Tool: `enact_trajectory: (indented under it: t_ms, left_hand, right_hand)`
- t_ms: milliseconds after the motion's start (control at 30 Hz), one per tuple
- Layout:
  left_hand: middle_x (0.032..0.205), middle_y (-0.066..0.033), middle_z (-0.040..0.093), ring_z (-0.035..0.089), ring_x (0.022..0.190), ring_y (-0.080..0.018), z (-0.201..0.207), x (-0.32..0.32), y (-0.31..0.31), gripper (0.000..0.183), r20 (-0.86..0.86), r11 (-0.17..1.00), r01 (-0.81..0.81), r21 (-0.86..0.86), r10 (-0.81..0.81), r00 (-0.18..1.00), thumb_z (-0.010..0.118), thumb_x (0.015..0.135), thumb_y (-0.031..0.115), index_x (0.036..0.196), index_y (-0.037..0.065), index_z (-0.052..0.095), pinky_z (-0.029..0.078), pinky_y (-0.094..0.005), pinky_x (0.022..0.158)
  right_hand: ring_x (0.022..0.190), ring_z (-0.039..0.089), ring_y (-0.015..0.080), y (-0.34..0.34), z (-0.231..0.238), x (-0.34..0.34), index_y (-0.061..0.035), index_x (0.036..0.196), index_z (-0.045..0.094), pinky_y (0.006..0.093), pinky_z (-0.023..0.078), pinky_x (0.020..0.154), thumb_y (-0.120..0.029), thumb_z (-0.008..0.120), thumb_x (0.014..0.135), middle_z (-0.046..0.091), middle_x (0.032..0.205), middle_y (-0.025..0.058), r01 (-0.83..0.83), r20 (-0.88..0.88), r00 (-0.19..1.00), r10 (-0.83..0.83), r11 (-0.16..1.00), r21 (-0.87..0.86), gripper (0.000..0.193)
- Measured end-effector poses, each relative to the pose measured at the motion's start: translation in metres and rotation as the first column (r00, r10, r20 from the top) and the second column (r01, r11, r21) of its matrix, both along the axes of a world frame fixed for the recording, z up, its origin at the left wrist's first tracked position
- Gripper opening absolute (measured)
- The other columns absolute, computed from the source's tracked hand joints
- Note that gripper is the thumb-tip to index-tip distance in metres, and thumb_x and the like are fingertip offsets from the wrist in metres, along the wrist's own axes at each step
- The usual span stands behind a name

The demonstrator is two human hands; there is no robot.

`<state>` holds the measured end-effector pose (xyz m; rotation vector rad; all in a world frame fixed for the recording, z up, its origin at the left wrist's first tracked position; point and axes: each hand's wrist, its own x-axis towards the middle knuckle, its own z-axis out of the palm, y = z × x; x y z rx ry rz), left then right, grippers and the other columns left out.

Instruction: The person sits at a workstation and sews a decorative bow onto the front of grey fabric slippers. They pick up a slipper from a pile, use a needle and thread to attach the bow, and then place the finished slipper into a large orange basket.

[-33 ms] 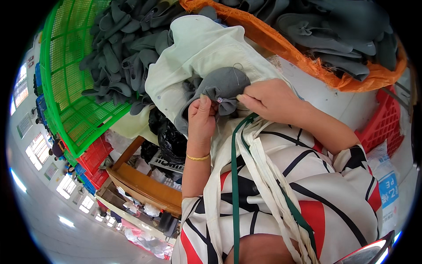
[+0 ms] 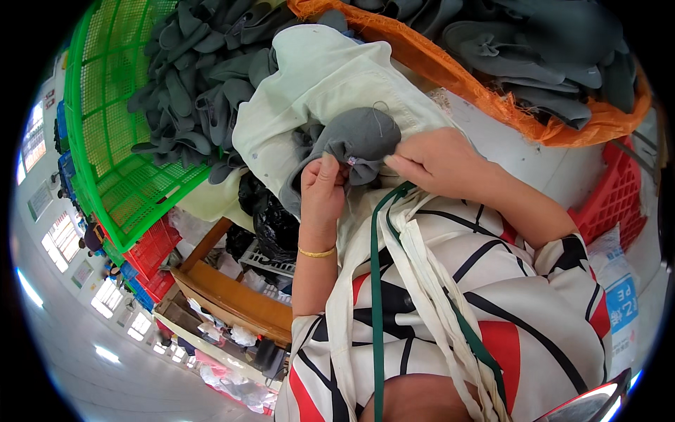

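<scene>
A grey felt shoe upper [image 2: 362, 130] with a bow and a small shiny bead lies on a pale green cloth [image 2: 316, 74] in front of me. My left hand [image 2: 322, 188], with a gold bangle at the wrist, pinches the piece just left of the bow. My right hand [image 2: 439, 162] comes in from the right, its fingertips closed on the bow's right edge. A thin thread loops up from the top of the piece. Both hands touch the same piece.
A green plastic basket [image 2: 105, 119] at the left holds several grey uppers [image 2: 190, 77]. An orange sack [image 2: 457, 74] at the top right is full of more. A red crate [image 2: 615, 197] stands at the right. A wooden bench [image 2: 225, 299] and a black bag [image 2: 271, 221] are below.
</scene>
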<state>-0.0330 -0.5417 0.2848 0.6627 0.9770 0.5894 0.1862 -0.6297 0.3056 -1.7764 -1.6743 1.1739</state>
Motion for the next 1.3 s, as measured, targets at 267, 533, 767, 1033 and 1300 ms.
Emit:
enact_trajectory:
  t_ms: [267,533,767,1033,1300]
  left_hand:
    - [0.097,-0.0075,0.071,0.065,0.087,-0.0128,-0.002,-0.004,0.004,0.018,0.059,0.989,0.149,0.015,-0.15,0.987,0.067,0.094,0.012,0.102,-0.005,0.068,0.051,-0.0261,0.083]
    - [0.09,-0.0055,0.071,0.064,0.079,-0.0109,-0.005,0.002,-0.003,0.012,0.017,0.993,0.105,0.059,-0.106,0.994,0.07,0.092,0.009,0.097,-0.001,0.07,0.051,-0.0243,0.075]
    - [0.096,-0.0058,0.071,0.063,0.083,-0.0102,0.02,0.021,0.002,0.024,-0.524,0.905,0.417,0.081,-0.318,0.791,0.077,0.085,0.011,0.102,-0.003,0.067,0.051,-0.0256,0.078]
    - [0.101,-0.0089,0.071,0.066,0.091,-0.0141,0.023,0.014,0.029,0.027,-0.186,0.934,0.343,-0.104,-0.357,0.915,0.076,0.079,0.0,0.104,-0.005,0.066,0.051,-0.0288,0.087]
    - [0.101,-0.008,0.071,0.066,0.09,-0.0136,0.024,0.013,0.032,0.028,-0.127,0.922,0.369,-0.115,-0.382,0.915,0.076,0.079,0.001,0.105,-0.004,0.066,0.051,-0.0285,0.086]
  right_hand:
    - [0.075,0.063,0.0253,0.0,0.024,0.01,-0.0078,0.093,0.064,0.0354,0.049,0.059,-0.018,0.066,0.083,0.059,0.08,0.0065,0.113,0.06,0.985,-0.162,0.868,0.484,0.015]
    - [0.074,0.063,0.025,0.016,-0.003,0.005,-0.007,0.089,0.057,0.0349,0.05,0.059,-0.008,0.062,0.076,0.055,0.081,0.0076,-0.037,0.177,0.983,-0.053,0.882,0.47,0.014]
    - [0.076,0.066,0.0262,0.015,-0.003,0.025,-0.006,0.085,0.06,0.0364,0.053,0.061,-0.008,0.065,0.08,0.059,0.083,0.0091,0.079,0.15,0.977,-0.153,0.909,0.409,0.008]
    - [0.07,0.064,0.0091,0.027,-0.008,0.038,-0.0075,0.1,0.063,0.0226,0.049,0.056,-0.015,0.062,0.096,0.069,0.097,0.0068,0.331,-0.856,0.317,-0.408,0.893,-0.304,0.008]
    - [0.072,0.067,0.0105,0.04,-0.01,0.044,-0.0061,0.1,0.065,0.0236,0.051,0.061,-0.012,0.06,0.093,0.069,0.081,0.0055,0.348,-0.902,0.224,-0.368,0.895,-0.279,0.011]
